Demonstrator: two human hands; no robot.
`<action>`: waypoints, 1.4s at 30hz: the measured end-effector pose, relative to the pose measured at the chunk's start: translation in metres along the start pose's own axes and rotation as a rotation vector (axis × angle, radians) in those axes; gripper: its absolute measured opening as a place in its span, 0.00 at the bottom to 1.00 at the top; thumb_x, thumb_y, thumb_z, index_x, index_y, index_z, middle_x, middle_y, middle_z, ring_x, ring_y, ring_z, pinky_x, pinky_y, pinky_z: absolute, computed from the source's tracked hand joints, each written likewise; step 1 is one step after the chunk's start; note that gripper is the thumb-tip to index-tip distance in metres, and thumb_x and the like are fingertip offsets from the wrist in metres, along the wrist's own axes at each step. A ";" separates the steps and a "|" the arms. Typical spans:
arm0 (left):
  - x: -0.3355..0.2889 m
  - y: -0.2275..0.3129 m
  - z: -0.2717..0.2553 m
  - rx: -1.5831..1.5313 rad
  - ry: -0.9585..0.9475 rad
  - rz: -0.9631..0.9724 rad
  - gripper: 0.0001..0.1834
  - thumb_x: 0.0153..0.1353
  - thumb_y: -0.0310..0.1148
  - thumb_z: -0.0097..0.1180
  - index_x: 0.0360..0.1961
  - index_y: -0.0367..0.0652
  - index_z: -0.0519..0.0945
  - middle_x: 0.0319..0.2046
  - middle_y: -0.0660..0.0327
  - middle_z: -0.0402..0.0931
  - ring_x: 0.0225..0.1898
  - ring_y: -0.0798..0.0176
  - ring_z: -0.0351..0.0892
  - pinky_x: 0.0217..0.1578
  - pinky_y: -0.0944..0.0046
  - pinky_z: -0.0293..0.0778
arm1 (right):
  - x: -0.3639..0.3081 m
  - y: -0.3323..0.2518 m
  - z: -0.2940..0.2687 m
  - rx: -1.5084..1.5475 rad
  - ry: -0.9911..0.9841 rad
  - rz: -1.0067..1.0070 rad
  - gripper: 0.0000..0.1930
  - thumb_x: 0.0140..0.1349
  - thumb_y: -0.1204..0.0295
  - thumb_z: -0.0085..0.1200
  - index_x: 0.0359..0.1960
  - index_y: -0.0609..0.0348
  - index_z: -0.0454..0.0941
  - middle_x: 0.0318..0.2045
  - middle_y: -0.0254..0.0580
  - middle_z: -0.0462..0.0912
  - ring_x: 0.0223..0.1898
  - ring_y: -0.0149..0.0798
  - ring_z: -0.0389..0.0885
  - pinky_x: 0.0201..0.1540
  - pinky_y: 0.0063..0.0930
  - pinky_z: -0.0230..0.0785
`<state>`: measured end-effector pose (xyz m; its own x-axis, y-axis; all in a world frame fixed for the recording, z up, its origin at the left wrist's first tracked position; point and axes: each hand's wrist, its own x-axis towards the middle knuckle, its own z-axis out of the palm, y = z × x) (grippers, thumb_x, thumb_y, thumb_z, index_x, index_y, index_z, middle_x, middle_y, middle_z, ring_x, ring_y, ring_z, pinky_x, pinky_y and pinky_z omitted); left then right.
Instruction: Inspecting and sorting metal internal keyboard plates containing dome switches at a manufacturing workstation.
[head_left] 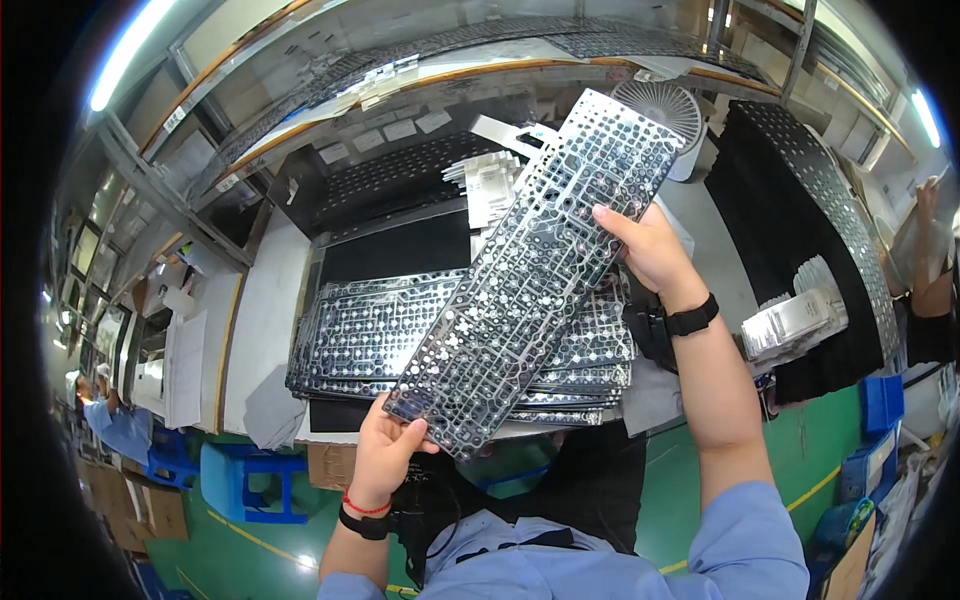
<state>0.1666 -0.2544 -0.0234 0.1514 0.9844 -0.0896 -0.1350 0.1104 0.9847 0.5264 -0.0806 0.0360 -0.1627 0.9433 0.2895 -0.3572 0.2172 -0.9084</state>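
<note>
I hold a long keyboard membrane sheet [540, 270] at a slant above the bench, its far end up to the right. It is clear with dark and silvery circuit traces and dots. My left hand [385, 448] pinches the near lower-left corner, thumb on top. My right hand [652, 250] grips the right long edge near the far end, with its thumb on the face. A pale strip [505, 135] sticks out beside the sheet's upper left edge. Beneath lies a stack of similar membrane sheets [375, 335], partly hidden by the held one.
Silvery strips [490, 190] are bunched behind the stack. A white fan [660, 110] stands at the back. To the right, a dark covered stack [770, 230] has more silvery tabs [790, 322]. A blue stool [245, 485] is at lower left. Other people [118, 425] work at both sides.
</note>
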 end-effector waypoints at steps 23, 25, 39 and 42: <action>0.038 0.057 0.044 1.147 -0.303 0.413 0.44 0.56 0.38 0.65 0.68 0.30 0.57 0.69 0.40 0.53 0.70 0.40 0.53 0.68 0.51 0.51 | 0.004 0.016 -0.008 -0.276 -0.097 0.293 0.15 0.66 0.74 0.55 0.52 0.67 0.76 0.47 0.39 0.82 0.45 0.30 0.80 0.51 0.27 0.72; 0.048 0.063 0.057 1.293 -0.398 0.411 0.46 0.56 0.40 0.64 0.70 0.32 0.55 0.70 0.41 0.52 0.71 0.41 0.52 0.68 0.51 0.51 | 0.002 0.019 -0.007 -0.303 -0.108 0.243 0.14 0.66 0.73 0.55 0.51 0.67 0.77 0.44 0.38 0.83 0.43 0.29 0.80 0.48 0.26 0.72; 0.071 0.049 0.088 1.483 -0.953 0.631 0.50 0.54 0.59 0.57 0.67 0.31 0.57 0.69 0.42 0.53 0.70 0.37 0.52 0.66 0.37 0.52 | 0.002 0.021 -0.003 -0.424 -0.064 0.173 0.12 0.66 0.73 0.54 0.47 0.67 0.79 0.39 0.37 0.84 0.37 0.27 0.79 0.42 0.25 0.72; 0.019 0.035 0.086 1.035 -1.579 0.318 0.17 0.64 0.48 0.53 0.37 0.45 0.80 0.43 0.55 0.78 0.48 0.48 0.76 0.41 0.51 0.77 | 0.005 0.022 -0.007 -0.409 -0.051 0.175 0.11 0.66 0.72 0.54 0.46 0.66 0.80 0.38 0.34 0.83 0.37 0.26 0.78 0.43 0.24 0.71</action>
<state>0.2492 -0.2432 0.0227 0.9454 -0.1186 -0.3036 0.1278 -0.7219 0.6800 0.5241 -0.0693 0.0157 -0.2368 0.9634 0.1256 0.0717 0.1463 -0.9866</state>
